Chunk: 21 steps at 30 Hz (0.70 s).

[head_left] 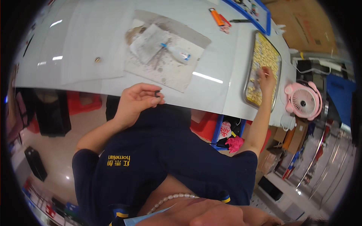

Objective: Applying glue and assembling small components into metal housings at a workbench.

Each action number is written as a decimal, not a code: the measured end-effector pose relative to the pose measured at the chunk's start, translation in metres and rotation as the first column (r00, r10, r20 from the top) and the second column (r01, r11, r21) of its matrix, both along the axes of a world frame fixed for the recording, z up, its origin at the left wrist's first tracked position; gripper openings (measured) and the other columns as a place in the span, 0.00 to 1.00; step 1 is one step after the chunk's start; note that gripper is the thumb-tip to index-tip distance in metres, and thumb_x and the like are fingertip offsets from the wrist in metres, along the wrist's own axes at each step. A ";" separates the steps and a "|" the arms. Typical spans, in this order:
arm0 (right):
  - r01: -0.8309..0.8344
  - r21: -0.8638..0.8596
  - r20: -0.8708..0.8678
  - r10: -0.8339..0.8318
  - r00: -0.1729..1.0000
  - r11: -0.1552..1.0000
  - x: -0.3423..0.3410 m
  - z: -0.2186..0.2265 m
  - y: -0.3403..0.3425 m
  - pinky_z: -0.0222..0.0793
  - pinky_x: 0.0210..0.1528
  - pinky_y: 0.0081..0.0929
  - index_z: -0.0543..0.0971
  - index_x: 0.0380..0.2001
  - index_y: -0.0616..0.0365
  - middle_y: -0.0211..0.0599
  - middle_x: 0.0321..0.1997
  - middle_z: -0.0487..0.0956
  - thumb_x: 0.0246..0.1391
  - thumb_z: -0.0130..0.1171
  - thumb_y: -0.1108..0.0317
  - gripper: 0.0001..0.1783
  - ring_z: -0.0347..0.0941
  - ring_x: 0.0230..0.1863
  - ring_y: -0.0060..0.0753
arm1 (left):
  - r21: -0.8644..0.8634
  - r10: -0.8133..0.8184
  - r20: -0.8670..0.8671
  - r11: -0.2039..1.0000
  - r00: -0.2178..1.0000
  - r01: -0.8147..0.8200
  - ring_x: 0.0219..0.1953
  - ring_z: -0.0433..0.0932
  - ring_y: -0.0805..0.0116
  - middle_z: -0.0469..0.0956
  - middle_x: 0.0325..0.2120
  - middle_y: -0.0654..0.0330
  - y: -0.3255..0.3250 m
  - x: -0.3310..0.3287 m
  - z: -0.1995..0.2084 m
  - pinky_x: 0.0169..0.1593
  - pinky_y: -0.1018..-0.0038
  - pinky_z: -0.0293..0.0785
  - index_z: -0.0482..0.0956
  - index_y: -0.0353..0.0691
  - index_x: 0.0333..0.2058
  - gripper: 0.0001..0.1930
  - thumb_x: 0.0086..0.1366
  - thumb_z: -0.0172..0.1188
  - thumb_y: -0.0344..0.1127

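Close to the table's near edge, my left hand (140,99) pinches a small dark piece (157,93) between thumb and fingertips. My right hand (267,80) reaches over a metal tray (247,98) on the right, its fingers pressed together among many small pale yellow pieces (266,51). What those fingers hold, if anything, is too small to make out. Beyond my left hand lies a stained white board (177,80) with a greyish cloth or wipe (149,43) on it. A clear and white tube-like packet (177,53) with a blue tip rests beside the cloth.
A small brass-coloured part (97,59) lies on the white table (45,71) at the left. Toward the back right are an orange-handled tool (216,17), a black pen-like tool (240,21) and a blue-rimmed tray (268,24). A pink fan (303,101) stands right of the metal tray.
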State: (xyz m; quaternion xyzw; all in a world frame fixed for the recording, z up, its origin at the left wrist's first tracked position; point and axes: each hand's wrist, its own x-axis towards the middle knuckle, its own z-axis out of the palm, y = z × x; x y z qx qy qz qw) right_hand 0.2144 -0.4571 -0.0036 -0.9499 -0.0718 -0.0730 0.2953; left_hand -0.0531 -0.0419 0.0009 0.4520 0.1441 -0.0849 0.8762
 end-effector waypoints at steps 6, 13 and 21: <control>0.026 -0.059 0.138 -0.018 0.990 0.998 -0.021 0.016 0.031 0.68 0.33 0.19 0.79 0.37 0.57 0.35 0.30 0.76 0.49 0.59 0.71 0.10 0.72 0.30 0.23 | -0.086 -0.046 0.014 0.995 0.999 0.047 0.37 0.78 0.71 0.78 0.35 0.55 0.006 0.002 -0.004 0.38 0.82 0.72 0.73 0.33 0.43 0.15 0.55 0.59 0.24; -0.281 0.589 -0.156 0.448 0.880 0.757 -0.124 0.048 0.178 0.70 0.38 0.18 0.76 0.38 0.65 0.37 0.40 0.76 0.51 0.56 0.78 0.10 0.74 0.36 0.23 | -0.146 -0.026 0.031 0.989 0.999 0.030 0.38 0.78 0.71 0.78 0.35 0.55 0.012 0.001 -0.003 0.37 0.82 0.72 0.73 0.33 0.43 0.15 0.56 0.59 0.24; -0.555 0.562 -0.026 0.684 0.729 0.614 -0.163 0.041 0.225 0.71 0.38 0.22 0.76 0.33 0.65 0.42 0.38 0.75 0.42 0.60 0.84 0.11 0.74 0.37 0.31 | -0.225 -0.058 0.046 0.972 0.997 0.067 0.39 0.77 0.72 0.77 0.37 0.56 0.013 0.002 0.003 0.42 0.81 0.72 0.74 0.32 0.43 0.14 0.56 0.58 0.23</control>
